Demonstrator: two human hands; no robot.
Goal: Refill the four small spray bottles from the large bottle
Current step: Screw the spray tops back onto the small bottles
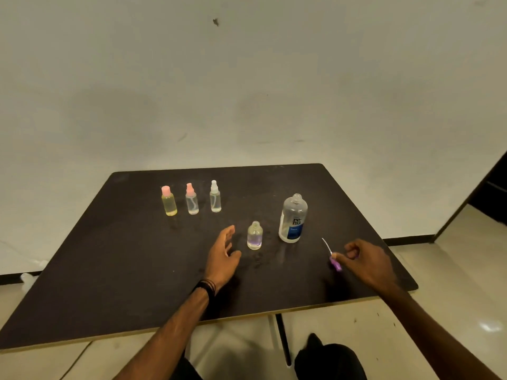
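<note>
the small uncapped bottle (pixel 255 236) stands open near the middle of the dark table (pixel 109 270), a bit of purplish liquid at the bottom, with the large renu bottle (pixel 293 219) just beside it, cap off too. left hand (pixel 222 256) is open, empty, reaching for it. right hand (pixel 366 261) pinches the purple spray head (pixel 335 261), tube pointing up. i'd steady the small one low, then pour slowly. the other three (pixel 192 198) look capped, maybe done, hard to tell.
</note>
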